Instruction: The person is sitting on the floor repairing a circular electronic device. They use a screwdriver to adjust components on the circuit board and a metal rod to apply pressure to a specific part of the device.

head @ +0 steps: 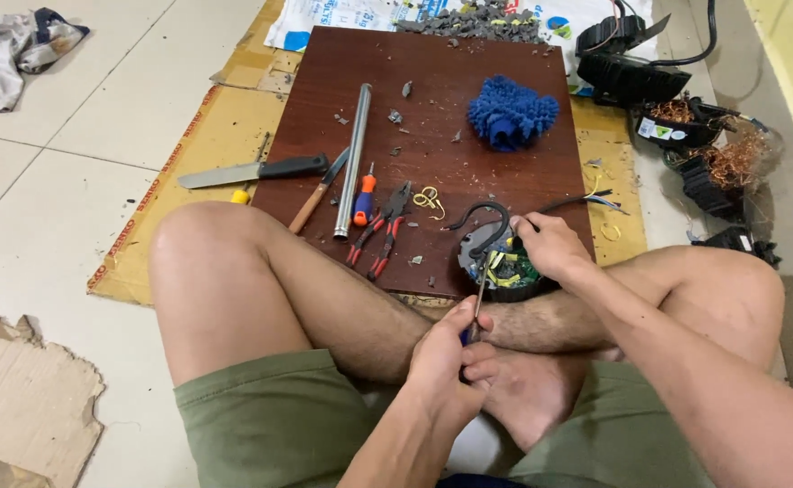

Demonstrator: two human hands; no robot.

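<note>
Left hand [442,357], nearest the lens, closed around a screwdriver [478,303] whose shaft points into a round black electrical unit [496,262] at the near edge of the brown board [469,117], right hand [550,244] gripping that unit's rim, pliers [380,230] just left.

A round black electrical unit [496,258], opened to show a green board and yellow wires, rests at the near edge of the brown wooden board [469,108]. A thin screwdriver [478,303] slants into it from the near side.
</note>
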